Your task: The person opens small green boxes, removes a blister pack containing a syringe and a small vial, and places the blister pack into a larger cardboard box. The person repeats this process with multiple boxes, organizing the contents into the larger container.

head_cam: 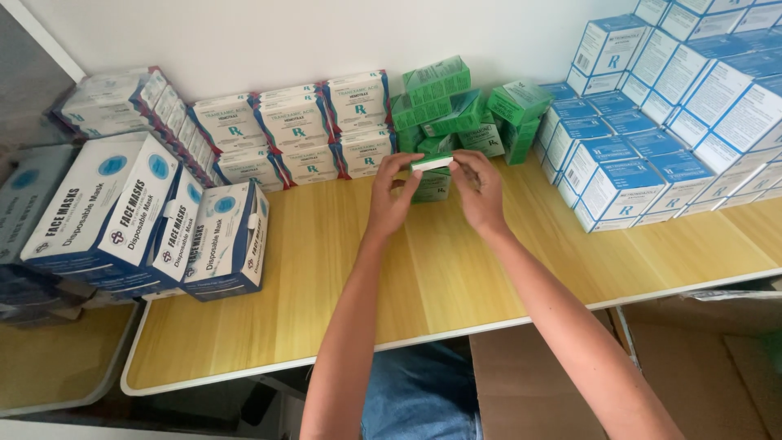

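Both hands, the left hand and the right hand, pinched a small green box by its two short ends above the table. It looked light and easy to crush, so the stiff ends seemed the best grip.

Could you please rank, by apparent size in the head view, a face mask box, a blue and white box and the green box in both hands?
1. face mask box, though nearest the camera.
2. blue and white box.
3. green box, between left hand and right hand.
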